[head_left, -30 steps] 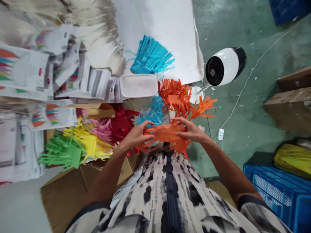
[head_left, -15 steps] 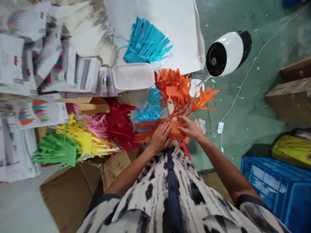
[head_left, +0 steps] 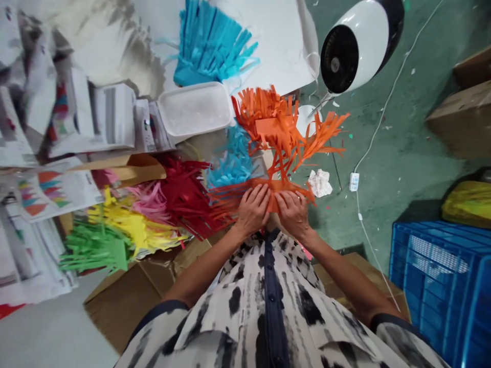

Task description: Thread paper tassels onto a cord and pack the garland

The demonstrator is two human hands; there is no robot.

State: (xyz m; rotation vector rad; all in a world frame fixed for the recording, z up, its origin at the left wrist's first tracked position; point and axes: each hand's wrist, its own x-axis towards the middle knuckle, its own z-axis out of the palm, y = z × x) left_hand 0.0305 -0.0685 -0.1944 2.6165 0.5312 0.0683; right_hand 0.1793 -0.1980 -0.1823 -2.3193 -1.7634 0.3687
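Observation:
Close in front of my body lies a fringed orange paper tassel, its strips spread to the left. My left hand and my right hand are side by side on its middle band. Fingers of both curl over the paper and grip it; the thumbs are mostly hidden. Beyond my hands is a pile of orange fringed paper. Left of that pile lies light blue fringed paper, and dark red fringe sits farther left.
A white plastic tray stands near a larger blue tassel. Pink, yellow and green fringes lie left, near printed packets. On the right are a white-and-black fan, a cable and a blue crate.
My right hand has moved in beside my left and now presses on the orange paper, whose right end has spread out. The view has shifted slightly.

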